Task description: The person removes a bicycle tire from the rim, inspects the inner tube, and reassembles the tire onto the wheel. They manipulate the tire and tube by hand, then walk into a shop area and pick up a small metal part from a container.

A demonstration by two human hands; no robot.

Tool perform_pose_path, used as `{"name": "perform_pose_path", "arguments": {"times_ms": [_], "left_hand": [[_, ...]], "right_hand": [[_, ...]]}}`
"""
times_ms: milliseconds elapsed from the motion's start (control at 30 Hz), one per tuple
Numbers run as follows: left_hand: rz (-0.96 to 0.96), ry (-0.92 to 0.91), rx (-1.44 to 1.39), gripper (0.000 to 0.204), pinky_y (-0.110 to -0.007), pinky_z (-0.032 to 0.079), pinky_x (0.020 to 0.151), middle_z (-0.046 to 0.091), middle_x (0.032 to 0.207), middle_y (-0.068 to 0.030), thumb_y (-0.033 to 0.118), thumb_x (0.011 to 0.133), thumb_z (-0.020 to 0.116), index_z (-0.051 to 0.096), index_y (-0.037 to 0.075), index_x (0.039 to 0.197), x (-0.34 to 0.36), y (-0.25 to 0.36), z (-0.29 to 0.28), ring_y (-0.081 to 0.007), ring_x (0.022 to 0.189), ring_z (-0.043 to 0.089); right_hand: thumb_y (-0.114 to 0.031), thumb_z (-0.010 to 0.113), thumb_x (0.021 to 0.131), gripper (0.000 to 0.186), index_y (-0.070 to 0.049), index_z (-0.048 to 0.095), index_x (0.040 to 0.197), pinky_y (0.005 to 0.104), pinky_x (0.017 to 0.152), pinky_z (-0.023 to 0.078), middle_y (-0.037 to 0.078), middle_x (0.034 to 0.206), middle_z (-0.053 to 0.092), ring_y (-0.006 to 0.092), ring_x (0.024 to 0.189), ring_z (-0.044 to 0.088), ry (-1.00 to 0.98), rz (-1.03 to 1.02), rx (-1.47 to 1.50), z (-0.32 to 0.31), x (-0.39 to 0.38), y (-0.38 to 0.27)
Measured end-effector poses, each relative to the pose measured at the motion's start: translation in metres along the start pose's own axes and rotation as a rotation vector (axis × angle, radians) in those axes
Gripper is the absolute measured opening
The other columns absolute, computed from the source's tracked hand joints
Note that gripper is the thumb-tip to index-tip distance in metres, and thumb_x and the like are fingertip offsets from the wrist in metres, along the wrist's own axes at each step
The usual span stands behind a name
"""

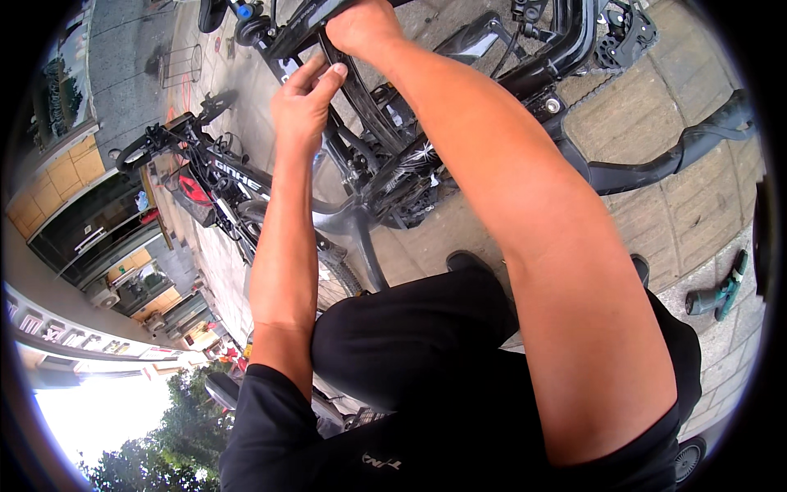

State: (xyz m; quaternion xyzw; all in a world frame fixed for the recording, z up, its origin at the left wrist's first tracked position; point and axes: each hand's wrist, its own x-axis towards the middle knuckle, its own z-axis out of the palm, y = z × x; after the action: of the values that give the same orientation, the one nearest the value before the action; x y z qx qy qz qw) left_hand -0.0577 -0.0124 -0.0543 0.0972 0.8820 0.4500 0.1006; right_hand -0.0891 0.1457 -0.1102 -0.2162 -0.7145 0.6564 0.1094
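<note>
Head view: the left hand, upper centre of the frame, has its thumb and fingers slightly apart beside a dark bicycle; whether it pinches anything cannot be told. Near the top edge, the right hand is against a black part of that bicycle, fingers hidden, so its grip is unclear. The bicycle spans the upper middle. Another bicycle is at left; a teal tool lies far right.

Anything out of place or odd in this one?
Possibly one thing: a teal tool lies loose on the paving at far right, apart from the black bicycle in front, where it might get kicked. No spill or obvious damage shows, though parts are hidden.
</note>
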Motion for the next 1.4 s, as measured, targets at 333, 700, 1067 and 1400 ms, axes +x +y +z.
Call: {"name": "perform_pose_path", "arguments": {"times_ms": [333, 700, 1067, 1400], "left_hand": [[-0.051, -0.006, -0.005, 0.054, -0.029, 0.053, 0.094, 0.073, 0.114, -0.0129, 0.013, 0.085, 0.086, 0.065, -0.012, 0.128, -0.002, 0.005, 0.002, -0.0159, 0.099, 0.069], [-0.024, -0.028, -0.017, 0.055, -0.029, 0.048, 0.102, 0.072, 0.117, -0.0111, 0.013, 0.09, 0.077, 0.058, -0.011, 0.135, 0.003, 0.009, 0.009, -0.015, 0.109, 0.066], [-0.048, -0.122, -0.131, 0.066, -0.026, 0.044, 0.099, 0.072, 0.109, -0.0036, 0.019, 0.089, 0.081, 0.055, -0.004, 0.145, 0.007, 0.014, 0.006, -0.0107, 0.105, 0.062], [-0.063, -0.164, -0.002, 0.078, -0.031, 0.038, 0.11, 0.069, 0.121, -0.0092, 0.023, 0.09, 0.082, 0.044, -0.009, 0.15, 0.01, 0.013, -0.001, -0.015, 0.115, 0.061]], "right_hand": [[-0.028, 0.051, 0.094, 0.036, -0.004, 0.073, 0.107, 0.0467, 0.088, 0.057, 0.023, 0.11, 0.072, 0.0394, 0.107, 0.069, -0.042, -0.133, -0.118, 0.004, 0.013, 0.013], [-0.029, 0.054, 0.091, 0.035, -0.005, 0.073, 0.109, 0.0462, 0.091, 0.057, 0.024, 0.114, 0.071, 0.0403, 0.108, 0.068, -0.022, -0.116, -0.06, 0.004, 0.008, 0.015], [-0.034, 0.058, 0.09, 0.038, -0.005, 0.074, 0.109, 0.0462, 0.09, 0.056, 0.025, 0.113, 0.071, 0.0408, 0.11, 0.068, -0.049, 0.06, 0.154, -0.023, -0.013, -0.005], [-0.03, 0.048, 0.095, 0.037, -0.006, 0.073, 0.11, 0.0474, 0.089, 0.056, 0.022, 0.115, 0.072, 0.0385, 0.107, 0.069, -0.069, -0.294, -0.203, -0.003, 0.019, 0.016]]}}
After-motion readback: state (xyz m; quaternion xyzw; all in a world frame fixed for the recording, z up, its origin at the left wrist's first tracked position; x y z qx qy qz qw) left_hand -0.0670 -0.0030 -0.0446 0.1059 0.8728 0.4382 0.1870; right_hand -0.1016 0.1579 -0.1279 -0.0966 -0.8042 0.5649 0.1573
